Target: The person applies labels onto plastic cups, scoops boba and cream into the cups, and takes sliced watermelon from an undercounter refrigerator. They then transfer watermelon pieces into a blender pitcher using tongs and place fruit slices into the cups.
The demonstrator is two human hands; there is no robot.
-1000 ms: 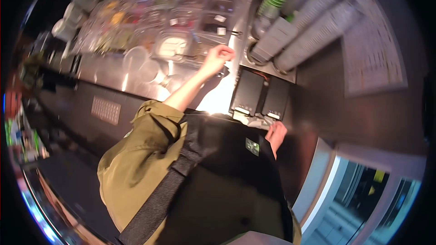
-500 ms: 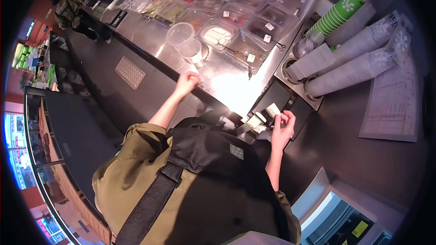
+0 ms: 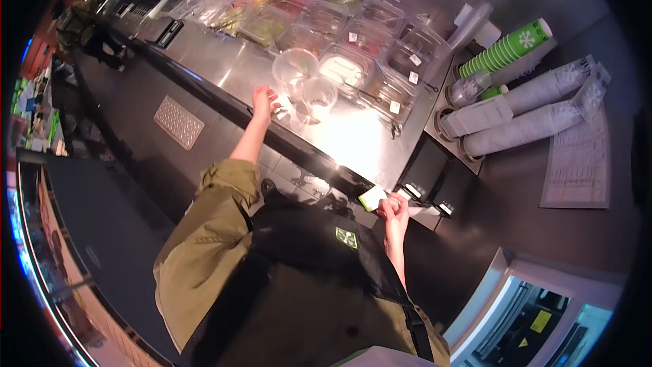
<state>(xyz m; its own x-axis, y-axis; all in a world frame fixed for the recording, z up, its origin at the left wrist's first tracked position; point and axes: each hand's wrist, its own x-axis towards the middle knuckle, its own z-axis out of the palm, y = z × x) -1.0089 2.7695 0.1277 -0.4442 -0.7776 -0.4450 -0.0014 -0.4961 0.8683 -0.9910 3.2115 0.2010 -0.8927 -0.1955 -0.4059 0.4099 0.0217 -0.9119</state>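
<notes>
A small white label with a green edge (image 3: 372, 198) is pinched in the fingers of my right hand (image 3: 394, 209), in front of the black label printers (image 3: 435, 177). My left hand (image 3: 263, 102) is over the front edge of the steel counter, its fingers loosely curled and apart, and I make out nothing held in them. Just beyond it stand two clear plastic cups: a wider one (image 3: 295, 68) and, closer to me, a second one (image 3: 318, 97) with dark print.
Clear tubs of ingredients (image 3: 265, 26) with tongs and spoons cover the back of the counter. Stacked green cups (image 3: 506, 49) and white cups (image 3: 526, 129) lie tilted in holders at right. A printed sheet (image 3: 577, 163) hangs beside them. A co-worker (image 3: 85, 30) stands far left.
My right hand has moved left and down, bringing the label away from the printer. My left hand has shifted left and forward, its fingers loosening. The camera view has turned slightly.
</notes>
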